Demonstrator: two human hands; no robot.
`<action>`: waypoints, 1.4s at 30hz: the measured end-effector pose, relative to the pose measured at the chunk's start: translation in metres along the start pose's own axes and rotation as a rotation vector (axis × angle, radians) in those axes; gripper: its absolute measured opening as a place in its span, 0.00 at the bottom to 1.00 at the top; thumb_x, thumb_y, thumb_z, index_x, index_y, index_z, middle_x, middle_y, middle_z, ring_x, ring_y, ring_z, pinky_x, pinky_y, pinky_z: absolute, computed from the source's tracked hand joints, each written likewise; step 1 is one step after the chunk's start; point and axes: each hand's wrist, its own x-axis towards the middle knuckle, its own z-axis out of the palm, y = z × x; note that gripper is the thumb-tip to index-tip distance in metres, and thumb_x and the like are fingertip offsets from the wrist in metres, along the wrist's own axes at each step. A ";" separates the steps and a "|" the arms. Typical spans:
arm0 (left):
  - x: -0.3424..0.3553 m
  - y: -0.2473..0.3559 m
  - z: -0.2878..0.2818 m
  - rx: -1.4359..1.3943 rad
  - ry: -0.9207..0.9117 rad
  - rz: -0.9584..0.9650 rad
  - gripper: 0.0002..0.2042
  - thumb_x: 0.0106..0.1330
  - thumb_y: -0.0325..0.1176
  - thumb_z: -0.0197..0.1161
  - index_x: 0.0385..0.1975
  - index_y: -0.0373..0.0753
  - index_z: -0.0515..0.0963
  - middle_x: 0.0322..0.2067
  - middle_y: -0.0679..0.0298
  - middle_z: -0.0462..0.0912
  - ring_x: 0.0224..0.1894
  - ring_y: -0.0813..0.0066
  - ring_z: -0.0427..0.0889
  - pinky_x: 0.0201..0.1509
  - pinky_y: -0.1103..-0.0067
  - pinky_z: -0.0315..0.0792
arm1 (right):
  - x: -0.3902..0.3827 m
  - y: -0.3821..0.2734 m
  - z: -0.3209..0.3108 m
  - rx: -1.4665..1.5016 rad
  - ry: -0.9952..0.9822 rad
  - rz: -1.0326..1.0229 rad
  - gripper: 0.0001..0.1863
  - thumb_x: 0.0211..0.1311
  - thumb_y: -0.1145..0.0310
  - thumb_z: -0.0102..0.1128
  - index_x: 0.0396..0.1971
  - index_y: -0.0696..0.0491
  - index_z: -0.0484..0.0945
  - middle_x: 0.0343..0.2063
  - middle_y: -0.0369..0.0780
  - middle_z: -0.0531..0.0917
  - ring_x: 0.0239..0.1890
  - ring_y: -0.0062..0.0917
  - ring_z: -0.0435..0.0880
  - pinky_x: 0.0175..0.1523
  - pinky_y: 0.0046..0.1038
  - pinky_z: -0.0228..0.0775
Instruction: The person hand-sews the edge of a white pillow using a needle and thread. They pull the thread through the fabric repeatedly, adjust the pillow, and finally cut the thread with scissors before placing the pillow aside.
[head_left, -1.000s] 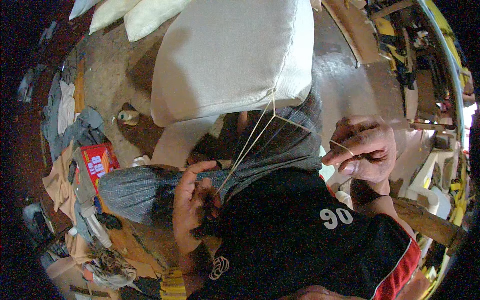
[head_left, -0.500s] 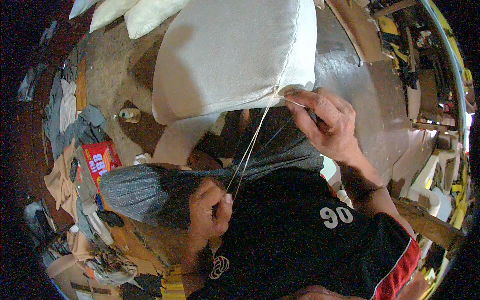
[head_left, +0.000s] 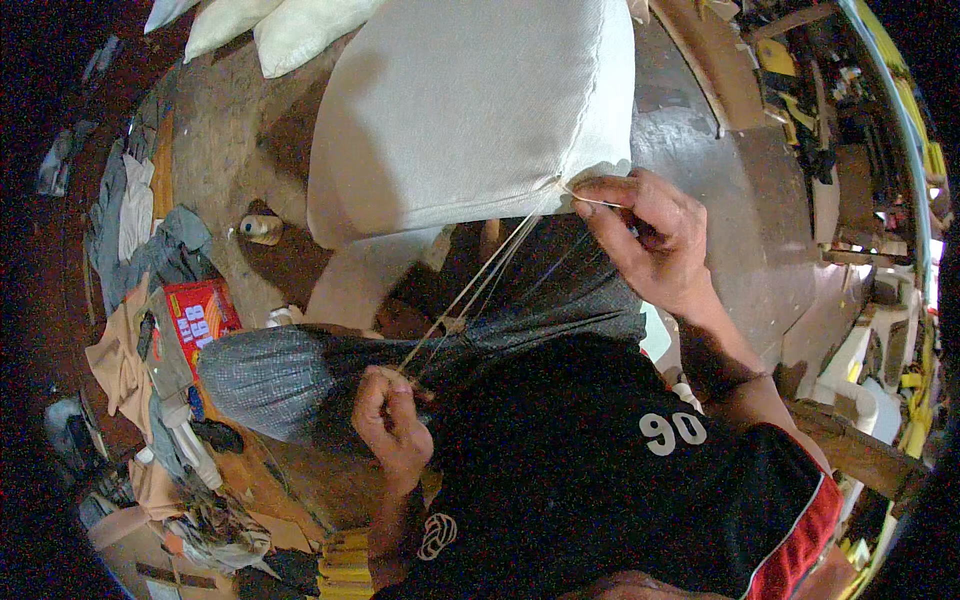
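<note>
A large white stuffed cushion with a stitched seam down its right side rests in front of me. At its near right corner my right hand pinches a thin, straight sewing needle between thumb and fingers. From that corner several strands of pale thread run taut, down and left, across my lap. My left hand is closed on the thread's other end, above my grey trousers.
More stuffed white cushions lie at the far left. On the brown floor stands a thread spool. Cloth scraps and a red packet are heaped at left. A wooden bar and cluttered pieces line the right.
My left hand has moved left and slightly down, drawing the thread at a wider slant. The strands have spread apart somewhat. My right hand stays at the cushion's corner.
</note>
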 end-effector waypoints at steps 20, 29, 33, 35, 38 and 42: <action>0.033 0.003 -0.009 -0.468 0.145 -0.258 0.07 0.68 0.32 0.58 0.30 0.36 0.75 0.38 0.59 0.78 0.41 0.67 0.77 0.53 0.71 0.70 | -0.025 0.008 -0.070 0.616 0.280 0.313 0.06 0.61 0.73 0.63 0.29 0.60 0.82 0.29 0.38 0.85 0.27 0.17 0.78 0.33 0.20 0.68; 0.033 -0.008 -0.011 -1.014 -0.127 -0.292 0.08 0.70 0.38 0.59 0.39 0.40 0.74 0.48 0.55 0.75 0.54 0.52 0.75 0.59 0.59 0.71 | -0.024 0.015 -0.121 0.919 0.541 0.197 0.08 0.71 0.62 0.58 0.35 0.50 0.74 0.29 0.33 0.75 0.26 0.21 0.66 0.35 0.21 0.59; 0.042 0.011 0.009 -1.159 -0.173 -0.306 0.08 0.70 0.37 0.58 0.40 0.41 0.73 0.46 0.55 0.77 0.57 0.51 0.75 0.61 0.57 0.70 | -0.017 0.005 -0.137 1.182 0.611 0.154 0.11 0.73 0.66 0.54 0.45 0.57 0.77 0.40 0.41 0.79 0.38 0.28 0.74 0.49 0.33 0.69; 0.050 0.023 0.020 -1.243 -0.204 -0.304 0.07 0.71 0.37 0.57 0.40 0.41 0.73 0.45 0.55 0.78 0.58 0.50 0.74 0.62 0.56 0.69 | -0.021 0.009 -0.149 1.274 0.571 0.124 0.11 0.72 0.69 0.54 0.47 0.59 0.76 0.42 0.44 0.80 0.42 0.29 0.76 0.58 0.41 0.68; 0.064 0.029 0.038 -1.352 -0.279 -0.292 0.07 0.72 0.36 0.56 0.41 0.42 0.72 0.43 0.55 0.79 0.60 0.49 0.74 0.63 0.54 0.69 | -0.025 0.009 -0.154 1.214 0.696 0.088 0.10 0.70 0.73 0.54 0.47 0.60 0.72 0.33 0.40 0.75 0.35 0.24 0.74 0.52 0.40 0.67; 0.077 0.032 0.055 -1.378 -0.368 -0.327 0.05 0.72 0.31 0.56 0.43 0.40 0.71 0.32 0.60 0.77 0.54 0.54 0.77 0.64 0.56 0.69 | -0.039 0.029 -0.165 1.536 0.410 0.200 0.10 0.67 0.73 0.55 0.45 0.58 0.68 0.18 0.28 0.65 0.08 0.10 0.57 0.08 0.17 0.50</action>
